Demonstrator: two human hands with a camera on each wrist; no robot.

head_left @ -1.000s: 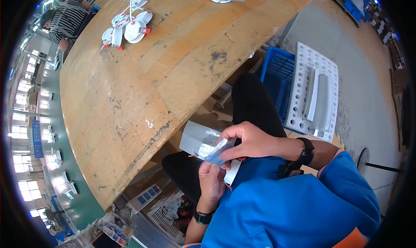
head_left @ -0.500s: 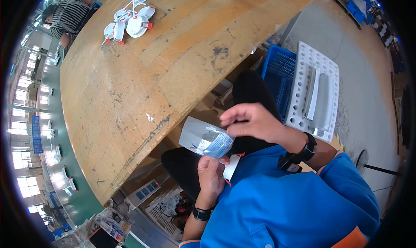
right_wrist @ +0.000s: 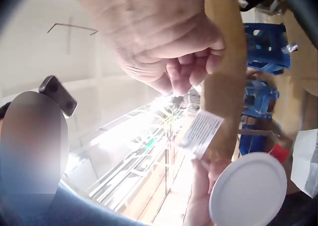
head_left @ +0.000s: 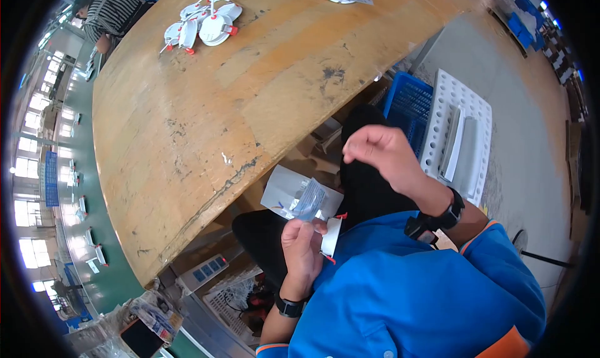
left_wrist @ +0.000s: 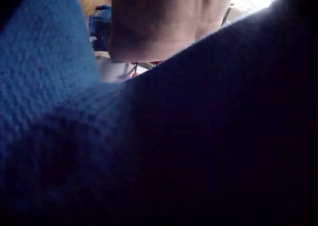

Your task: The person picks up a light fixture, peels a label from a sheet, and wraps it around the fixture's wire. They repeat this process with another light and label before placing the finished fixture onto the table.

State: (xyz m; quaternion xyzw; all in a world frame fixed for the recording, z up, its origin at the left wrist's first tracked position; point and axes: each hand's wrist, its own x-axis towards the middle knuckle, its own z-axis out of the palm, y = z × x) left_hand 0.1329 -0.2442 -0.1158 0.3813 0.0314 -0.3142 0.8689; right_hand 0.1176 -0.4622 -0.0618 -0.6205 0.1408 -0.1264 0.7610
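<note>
In the head view my left hand [head_left: 301, 248] pinches a printed label [head_left: 310, 198], bluish and see-through there. From the right wrist view the label [right_wrist: 202, 131] looks white with lines of text. Right beside the left fingers is a round white downlight [head_left: 331, 236] with red clips; its flat white disc [right_wrist: 248, 191] faces the right wrist camera. Beyond the label lies a pale sheet [head_left: 278, 188]. My right hand [head_left: 386, 159] hovers apart from these, fingers loosely bent, nothing visible in them. Blue cloth and a forearm fill most of the left wrist view.
A worn wooden table [head_left: 206, 120] stretches ahead, with a cluster of white downlights [head_left: 212, 30] at its far side. To the right stand a blue basket [head_left: 409, 98] and a white perforated board [head_left: 465, 108]. A person in stripes [head_left: 115, 11] sits far left.
My right hand has let go of the label and drawn away, up and to the right. The left hand keeps holding the label near the downlight.
</note>
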